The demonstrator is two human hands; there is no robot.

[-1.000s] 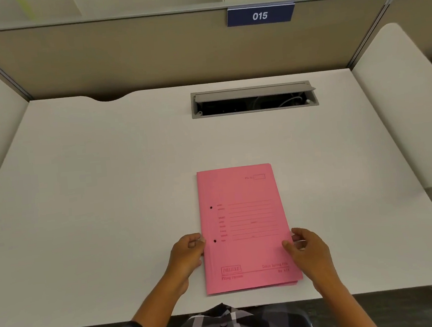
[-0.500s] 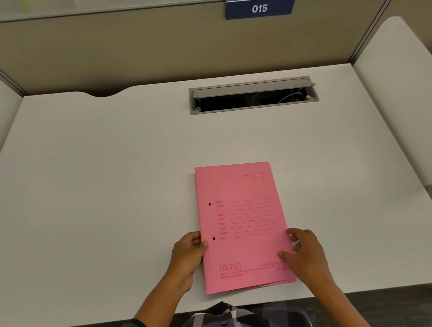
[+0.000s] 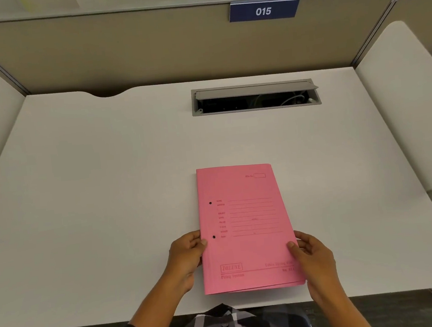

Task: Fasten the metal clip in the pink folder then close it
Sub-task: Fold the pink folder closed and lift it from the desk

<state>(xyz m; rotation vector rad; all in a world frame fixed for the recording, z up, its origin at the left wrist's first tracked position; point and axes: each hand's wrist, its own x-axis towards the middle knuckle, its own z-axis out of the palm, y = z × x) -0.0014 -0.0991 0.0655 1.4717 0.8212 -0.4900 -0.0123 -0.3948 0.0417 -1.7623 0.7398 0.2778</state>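
Observation:
A pink folder [image 3: 244, 226] lies closed and flat on the white desk [image 3: 107, 200], its spine on the left with two punched holes showing. My left hand [image 3: 187, 255] grips the spine edge near the lower hole, thumb on the cover. My right hand [image 3: 312, 257] holds the folder's lower right edge, thumb on top and fingers at the open side, where the cover is slightly raised. The metal clip is hidden inside the folder.
A grey cable hatch [image 3: 255, 97] stands open in the desk behind the folder. Beige partition walls [image 3: 120, 54] with a blue "015" sign [image 3: 264, 10] close the back, and white side panels [image 3: 410, 107] flank the desk. The desk's front edge runs just below the folder.
My right hand slid in from the folder's right edge onto its lower right corner. The left hand stayed at the spine. The folder shifted only slightly.

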